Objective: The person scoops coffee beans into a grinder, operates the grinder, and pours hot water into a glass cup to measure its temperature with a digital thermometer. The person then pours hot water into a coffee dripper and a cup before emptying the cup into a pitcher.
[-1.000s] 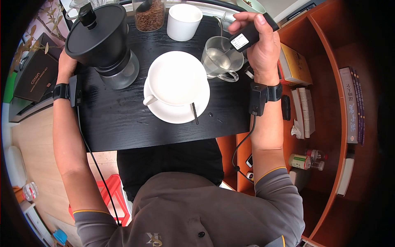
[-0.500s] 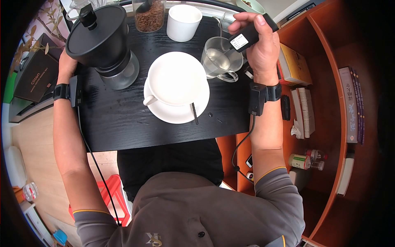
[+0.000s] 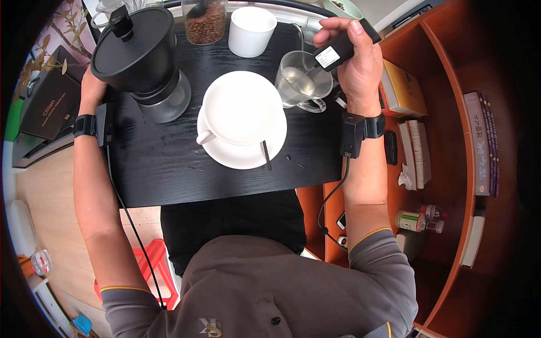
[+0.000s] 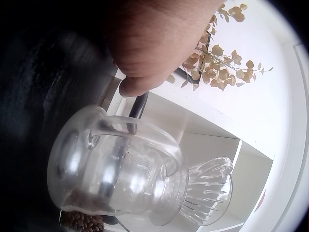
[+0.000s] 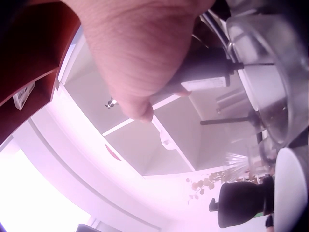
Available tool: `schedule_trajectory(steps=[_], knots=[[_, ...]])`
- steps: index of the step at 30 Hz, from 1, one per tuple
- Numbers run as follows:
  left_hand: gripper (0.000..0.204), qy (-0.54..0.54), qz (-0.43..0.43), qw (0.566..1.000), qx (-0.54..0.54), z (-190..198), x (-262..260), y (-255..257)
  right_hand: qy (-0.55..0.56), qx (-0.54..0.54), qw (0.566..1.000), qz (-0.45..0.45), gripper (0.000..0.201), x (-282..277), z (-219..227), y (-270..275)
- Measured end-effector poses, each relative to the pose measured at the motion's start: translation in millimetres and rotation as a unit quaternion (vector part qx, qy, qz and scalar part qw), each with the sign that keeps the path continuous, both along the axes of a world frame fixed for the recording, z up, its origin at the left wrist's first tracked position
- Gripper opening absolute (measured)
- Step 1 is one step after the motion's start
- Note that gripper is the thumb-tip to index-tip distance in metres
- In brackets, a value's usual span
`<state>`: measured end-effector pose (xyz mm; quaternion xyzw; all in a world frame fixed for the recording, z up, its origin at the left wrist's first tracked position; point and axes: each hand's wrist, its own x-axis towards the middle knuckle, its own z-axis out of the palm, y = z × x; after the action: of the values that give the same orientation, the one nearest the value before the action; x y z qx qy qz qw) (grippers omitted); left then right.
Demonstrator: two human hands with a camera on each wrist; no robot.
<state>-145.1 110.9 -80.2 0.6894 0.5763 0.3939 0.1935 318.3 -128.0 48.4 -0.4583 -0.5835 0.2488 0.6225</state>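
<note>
My right hand (image 3: 362, 76) grips a black handheld frother (image 3: 350, 46) with a white label. Its thin metal shaft slants down into a clear glass mug (image 3: 286, 96) holding a little cloudy liquid. Seen from the right wrist, the frother (image 5: 207, 72) points at the glass, and the thumb lies along its body. My left hand (image 3: 92, 90) is at the table's left edge, partly behind a black manual coffee grinder (image 3: 135, 56). In the left wrist view only the palm side and thumb of the left hand (image 4: 154, 43) show; its fingers are hidden.
A white cup (image 3: 239, 107) sits on a saucer (image 3: 275, 147) mid-table, a dark spoon handle (image 3: 266, 156) beside it. Behind stand a white tumbler (image 3: 252, 34) and a jar of coffee beans (image 3: 206, 25). A glass server (image 4: 140, 179) stands near the left hand; a bookshelf (image 3: 445, 73) borders the right.
</note>
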Motion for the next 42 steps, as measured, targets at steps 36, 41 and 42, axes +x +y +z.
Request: schedule_trajectory(steps=[36, 41, 42], knots=[[0.057, 0.012, -0.002, 1.0, -0.006, -4.6, -4.9, 6.6, 0.009, 0.005, 1.0, -0.002, 0.047, -1.6, -1.8, 0.4], [0.057, 0.017, -0.011, 1.0, 0.006, -5.9, -6.6, 7.6, -0.007, 0.003, 1.0, -0.001, 0.049, -1.8, -1.4, 0.0], [0.057, 0.017, -0.009, 1.0, 0.003, -6.1, -6.8, 7.9, -0.008, 0.003, 1.0, -0.002, 0.049, -2.3, -1.1, -0.2]])
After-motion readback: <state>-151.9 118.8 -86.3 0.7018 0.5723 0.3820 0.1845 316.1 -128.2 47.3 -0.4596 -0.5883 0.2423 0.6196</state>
